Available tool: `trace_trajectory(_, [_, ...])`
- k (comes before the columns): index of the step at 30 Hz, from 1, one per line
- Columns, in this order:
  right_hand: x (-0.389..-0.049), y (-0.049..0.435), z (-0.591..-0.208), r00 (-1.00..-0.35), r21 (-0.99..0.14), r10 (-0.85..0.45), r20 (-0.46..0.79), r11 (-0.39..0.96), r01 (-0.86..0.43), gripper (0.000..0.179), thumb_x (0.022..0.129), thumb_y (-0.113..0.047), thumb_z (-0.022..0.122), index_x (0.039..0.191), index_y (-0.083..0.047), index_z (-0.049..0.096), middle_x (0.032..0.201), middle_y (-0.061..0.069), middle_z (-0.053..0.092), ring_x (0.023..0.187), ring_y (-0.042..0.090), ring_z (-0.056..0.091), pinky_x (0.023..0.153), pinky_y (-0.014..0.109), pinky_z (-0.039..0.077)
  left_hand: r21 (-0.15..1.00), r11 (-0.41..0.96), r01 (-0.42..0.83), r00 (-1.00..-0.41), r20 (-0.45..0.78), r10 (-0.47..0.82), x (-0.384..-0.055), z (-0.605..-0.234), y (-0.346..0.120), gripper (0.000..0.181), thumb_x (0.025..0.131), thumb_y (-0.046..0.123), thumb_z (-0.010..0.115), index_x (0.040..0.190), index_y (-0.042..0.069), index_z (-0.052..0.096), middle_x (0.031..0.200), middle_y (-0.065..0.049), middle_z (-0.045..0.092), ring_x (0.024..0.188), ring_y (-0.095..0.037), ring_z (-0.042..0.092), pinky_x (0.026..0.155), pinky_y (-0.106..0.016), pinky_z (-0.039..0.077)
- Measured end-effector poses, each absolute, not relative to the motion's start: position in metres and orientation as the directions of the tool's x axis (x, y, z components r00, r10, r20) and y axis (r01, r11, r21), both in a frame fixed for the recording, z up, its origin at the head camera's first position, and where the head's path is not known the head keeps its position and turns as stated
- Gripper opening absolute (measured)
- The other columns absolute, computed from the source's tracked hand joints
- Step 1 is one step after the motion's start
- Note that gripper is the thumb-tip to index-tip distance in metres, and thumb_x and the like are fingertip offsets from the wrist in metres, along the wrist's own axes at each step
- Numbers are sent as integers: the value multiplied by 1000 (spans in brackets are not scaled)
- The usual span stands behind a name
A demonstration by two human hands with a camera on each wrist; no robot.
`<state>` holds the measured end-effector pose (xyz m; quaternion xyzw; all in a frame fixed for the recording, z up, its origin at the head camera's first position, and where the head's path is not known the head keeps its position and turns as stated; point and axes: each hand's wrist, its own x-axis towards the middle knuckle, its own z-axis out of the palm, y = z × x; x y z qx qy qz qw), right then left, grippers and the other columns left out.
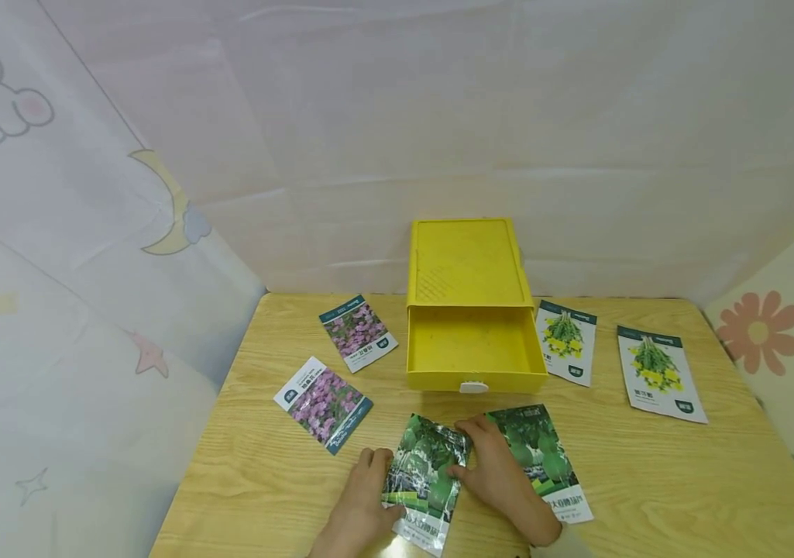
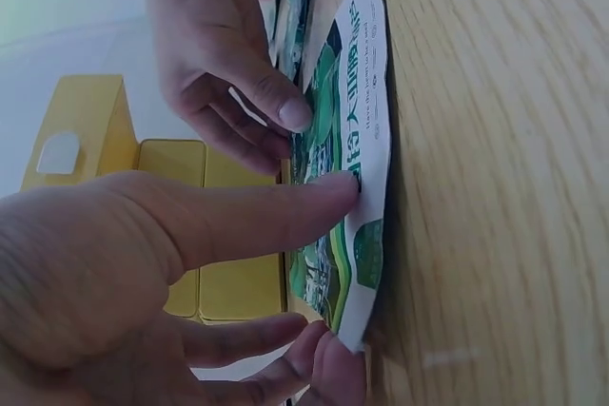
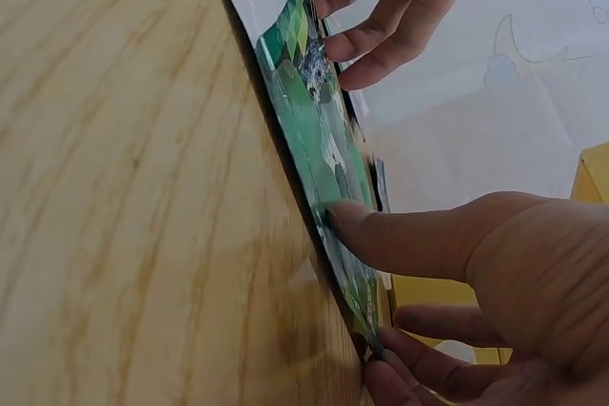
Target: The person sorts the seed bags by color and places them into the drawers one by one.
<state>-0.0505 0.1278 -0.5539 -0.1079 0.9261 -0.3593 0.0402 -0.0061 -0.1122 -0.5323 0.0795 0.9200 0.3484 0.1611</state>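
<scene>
A glossy green seed packet point(image 1: 423, 469) with a white bottom strip lies before me on the table, between my two hands. My left hand point(image 1: 363, 504) grips its left side, thumb point(image 2: 319, 202) on the printed face and fingertips at the edge. On the other side my right hand point(image 1: 497, 473) pinches the upper right part, its thumb point(image 3: 357, 221) on top and fingers at the far corner. A second green packet point(image 1: 532, 446) of the same print lies just right, partly covered by the right hand.
Behind the hands stands a yellow box point(image 1: 466, 260) with its drawer point(image 1: 438, 380) pulled out; bare drawer floor shows. Two purple-flower packets point(image 1: 358, 329) point(image 1: 323, 403) lie left of it. Two yellow-flower packets point(image 1: 567, 341) point(image 1: 660, 372) lie right. A cloth backdrop point(image 1: 369, 139) rises behind the table.
</scene>
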Motion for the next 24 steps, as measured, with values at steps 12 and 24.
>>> trace_trajectory(12, [-57,131,-557,-983,-790,-185,13,601,-123,48,74,-7,85,117,1,65,104,7,64,84,16,58,70,29,53,797,603,-21,-934,-231,273,-15,-539,-122,57,77,4,79,126,5,50,98,-3,56,84,-17,55,70,-30,51])
trace_trajectory(24, [-61,143,-553,-982,-865,-175,-78,501,-21,32,82,-19,80,112,-12,69,102,6,67,85,17,62,67,26,53,871,470,-142,-882,-327,339,-22,-534,-132,40,89,14,70,125,1,56,112,-15,62,99,-29,60,85,-50,52])
